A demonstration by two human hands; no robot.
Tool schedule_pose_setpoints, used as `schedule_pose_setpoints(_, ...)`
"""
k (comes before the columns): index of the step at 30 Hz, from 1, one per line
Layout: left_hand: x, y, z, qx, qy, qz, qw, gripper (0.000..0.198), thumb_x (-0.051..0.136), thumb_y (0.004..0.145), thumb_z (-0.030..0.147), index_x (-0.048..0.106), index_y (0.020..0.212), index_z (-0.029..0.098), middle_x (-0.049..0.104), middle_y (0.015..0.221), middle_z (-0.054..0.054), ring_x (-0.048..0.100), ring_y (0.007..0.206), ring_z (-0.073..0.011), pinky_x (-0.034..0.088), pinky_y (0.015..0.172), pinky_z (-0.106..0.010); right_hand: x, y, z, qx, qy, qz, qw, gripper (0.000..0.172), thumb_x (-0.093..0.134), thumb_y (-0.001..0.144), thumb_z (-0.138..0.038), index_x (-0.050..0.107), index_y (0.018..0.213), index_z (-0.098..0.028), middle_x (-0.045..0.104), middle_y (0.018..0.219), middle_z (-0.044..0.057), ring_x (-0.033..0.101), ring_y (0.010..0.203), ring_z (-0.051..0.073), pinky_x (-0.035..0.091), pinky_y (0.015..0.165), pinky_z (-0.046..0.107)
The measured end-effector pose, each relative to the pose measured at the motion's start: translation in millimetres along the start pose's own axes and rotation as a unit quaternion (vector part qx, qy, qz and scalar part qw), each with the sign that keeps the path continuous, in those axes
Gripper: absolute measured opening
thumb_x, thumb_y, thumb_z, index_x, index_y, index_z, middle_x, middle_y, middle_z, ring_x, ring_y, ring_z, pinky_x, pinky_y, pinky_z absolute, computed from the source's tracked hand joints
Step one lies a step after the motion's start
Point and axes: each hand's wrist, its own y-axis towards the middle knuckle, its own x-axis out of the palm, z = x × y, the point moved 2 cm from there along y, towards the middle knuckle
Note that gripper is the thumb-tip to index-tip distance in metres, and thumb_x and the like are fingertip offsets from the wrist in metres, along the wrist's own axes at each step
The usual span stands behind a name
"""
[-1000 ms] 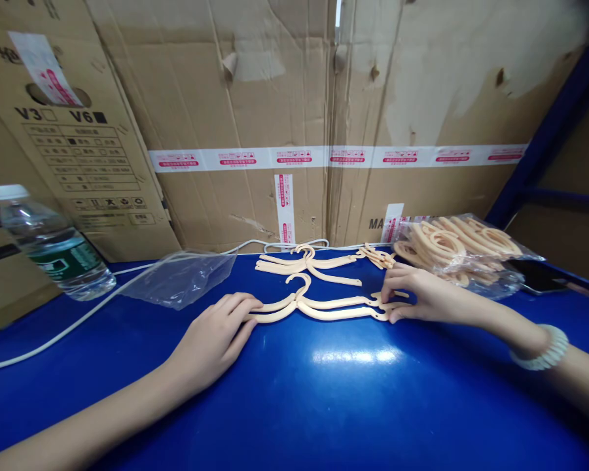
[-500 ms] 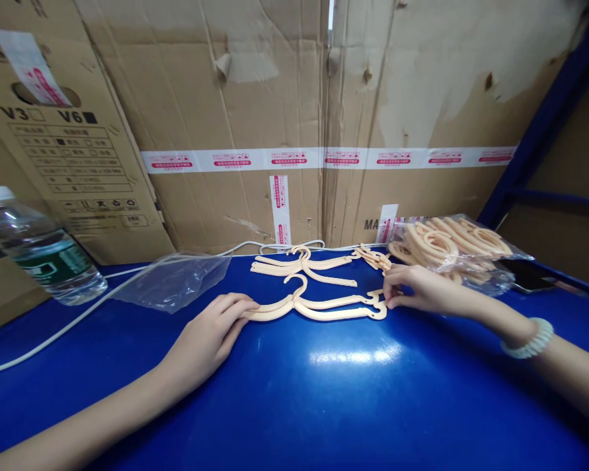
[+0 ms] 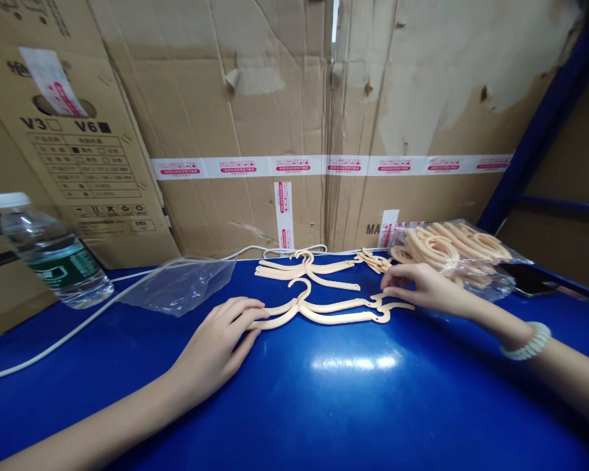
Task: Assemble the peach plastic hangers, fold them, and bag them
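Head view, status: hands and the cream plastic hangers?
Left hand open, flat on left end of near cream plastic hangers. Right hand fingertips at their right end, grip unclear. Hangers flat on blue table; second hanger pile behind, apart.

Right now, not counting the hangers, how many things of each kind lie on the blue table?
Water bottle: 1
Plastic bags: 2, one empty, one filled
White cable: 1
Dark phone: 1
Total: 5

Blue table — hangers, bottle, bag
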Motion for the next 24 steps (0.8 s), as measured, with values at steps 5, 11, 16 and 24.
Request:
schedule_pose_setpoints(5, -0.8, -1.1, 3.4, 0.026, 0.0, 0.009, 1.0, 0.023, 0.042, 0.099, 0.017, 0.061, 0.11, 0.024, 0.065, 0.116, -0.006, 0.057, 0.111, -0.0232, 0.045, 0.092, -0.041, 3.0, 5.3, 0.1, 0.013, -0.015, 0.081, 0.996, 0.031, 0.053, 0.089, -0.043, 0.065, 0.1, -0.017, 0.068, 0.079, 0.007, 0.061, 0.068, 0.02, 0.048, 0.062, 0.031)
schedule_pose_setpoints(11, -2.5, -0.6, 5.8, 0.022, 0.01, -0.006, 1.0, 0.02, 0.046, 0.095, 0.018, 0.061, 0.107, 0.022, 0.066, 0.115, -0.007, 0.058, 0.11, -0.0247, 0.044, 0.093, -0.043, 20.1, 26.5, -7.2, 0.004, -0.029, 0.052, 0.998, 0.035, 0.053, 0.087, -0.033, 0.061, 0.115, -0.014, 0.071, 0.088, 0.008, 0.064, 0.071, 0.019, 0.051, 0.063, 0.031)
schedule_pose_setpoints(16, -3.5, -1.6, 9.3, 0.019, -0.002, 0.0, 1.0, 0.021, 0.043, 0.096, 0.015, 0.061, 0.106, 0.021, 0.066, 0.113, -0.007, 0.058, 0.109, -0.0242, 0.045, 0.092, -0.043, 31.2, 47.8, -12.5, 0.001, -0.055, 0.005, 0.998, 0.029, 0.061, 0.081, -0.03, 0.069, 0.103, -0.013, 0.073, 0.086, 0.01, 0.065, 0.073, 0.021, 0.05, 0.067, 0.032)
schedule_pose_setpoints(24, -6.1, -2.9, 14.5, 0.036, -0.008, 0.018, 0.999, 0.024, 0.043, 0.095, 0.011, 0.061, 0.107, 0.021, 0.068, 0.113, -0.006, 0.06, 0.107, -0.0233, 0.046, 0.091, -0.042, 35.9, 65.7, -18.2, 0.028, -0.056, 0.002, 0.998, 0.007, 0.063, 0.074, -0.023, 0.068, 0.072, -0.018, 0.069, 0.067, 0.002, 0.061, 0.062, 0.016, 0.044, 0.06, 0.026)
